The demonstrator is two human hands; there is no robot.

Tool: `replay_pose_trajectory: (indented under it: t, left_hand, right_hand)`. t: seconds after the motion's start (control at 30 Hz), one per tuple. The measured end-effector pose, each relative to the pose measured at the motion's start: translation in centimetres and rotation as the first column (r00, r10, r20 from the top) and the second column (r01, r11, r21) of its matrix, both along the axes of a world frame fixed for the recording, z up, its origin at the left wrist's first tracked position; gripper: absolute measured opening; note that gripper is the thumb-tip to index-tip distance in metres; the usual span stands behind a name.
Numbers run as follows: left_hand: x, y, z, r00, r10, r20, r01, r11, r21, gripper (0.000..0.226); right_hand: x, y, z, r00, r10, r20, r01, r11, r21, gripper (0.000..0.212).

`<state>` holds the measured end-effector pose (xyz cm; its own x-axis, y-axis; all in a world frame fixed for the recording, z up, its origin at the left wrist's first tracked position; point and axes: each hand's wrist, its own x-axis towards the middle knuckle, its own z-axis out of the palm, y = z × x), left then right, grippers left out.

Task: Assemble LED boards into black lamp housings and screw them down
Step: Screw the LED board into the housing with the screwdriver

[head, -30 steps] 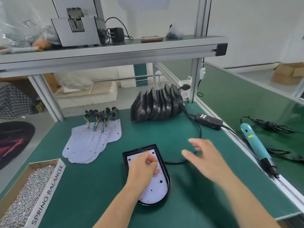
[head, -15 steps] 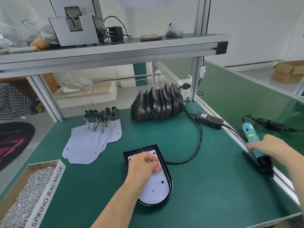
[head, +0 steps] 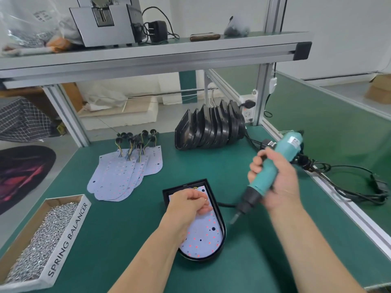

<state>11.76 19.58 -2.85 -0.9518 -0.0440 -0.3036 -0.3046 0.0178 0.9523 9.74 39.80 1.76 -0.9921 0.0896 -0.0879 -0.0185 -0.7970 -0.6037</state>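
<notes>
A black lamp housing (head: 222, 227) lies flat on the green mat in front of me with a white LED board (head: 203, 237) seated inside it. My left hand (head: 188, 205) rests on the upper part of the board, fingers curled, pinching something small that I cannot make out. My right hand (head: 277, 180) grips a teal electric screwdriver (head: 273, 168), held tilted above the mat to the right of the housing, its tip (head: 233, 218) pointing down-left close to the housing's right rim.
Several spare LED boards (head: 124, 176) with wired connectors lie fanned out at left. A row of empty black housings (head: 209, 127) stands at the back. A cardboard box of screws (head: 42, 235) sits at the front left. Cables (head: 349, 187) trail off right.
My right hand reached to the bench's right edge, took hold of the screwdriver and carried it left towards the housing. My left hand stayed on the board.
</notes>
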Motion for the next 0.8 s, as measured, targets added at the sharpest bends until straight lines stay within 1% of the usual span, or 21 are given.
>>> replay_pose_trajectory:
  t: [0.07,0.13,0.2,0.27,0.33,0.47,0.67,0.8]
  left_hand:
    - [-0.1,-0.2,0.0,1.0,0.0,0.019,0.0,0.999,0.033,0.02]
    - [-0.3,-0.3,0.1,0.999,0.003,0.042,-0.007,0.997,0.081,0.021]
    - [-0.3,-0.5,0.2,0.998,0.012,0.062,-0.02,0.992,0.126,0.021]
    - [-0.2,-0.6,0.3,0.997,0.02,0.078,-0.032,0.986,0.161,0.02]
    - [-0.2,-0.6,0.4,0.995,0.028,0.091,-0.045,0.98,0.194,0.02]
    - [-0.3,-0.6,0.5,0.993,0.039,0.114,-0.065,0.971,0.232,0.019]
    - [-0.2,-0.5,0.6,0.991,0.056,0.121,-0.083,0.969,0.233,0.02]
    - [-0.1,-0.2,0.7,0.987,0.109,0.117,-0.134,0.963,0.234,0.019]
  right_hand:
    - [-0.9,-2.8,0.1,0.982,-0.182,0.049,0.182,0.983,-0.004,0.016]
    - [-1.5,-4.3,0.2,0.935,-0.353,0.041,0.352,0.935,0.036,0.018]
    - [-2.0,-5.0,0.5,0.888,-0.459,0.02,0.454,0.885,0.105,0.02]
    - [-2.3,-5.4,0.7,0.859,-0.512,-0.001,0.508,0.852,0.13,0.022]
    - [-2.5,-5.7,0.7,0.846,-0.533,-0.009,0.527,0.835,0.157,0.023]
    - [-2.5,-6.1,0.3,0.849,-0.528,-0.019,0.52,0.828,0.209,0.024]
    - [-2.5,-6.0,0.0,0.85,-0.527,-0.008,0.514,0.825,0.235,0.023]
    - [-2.4,-6.0,-0.2,0.839,-0.543,0.028,0.521,0.818,0.244,0.023]
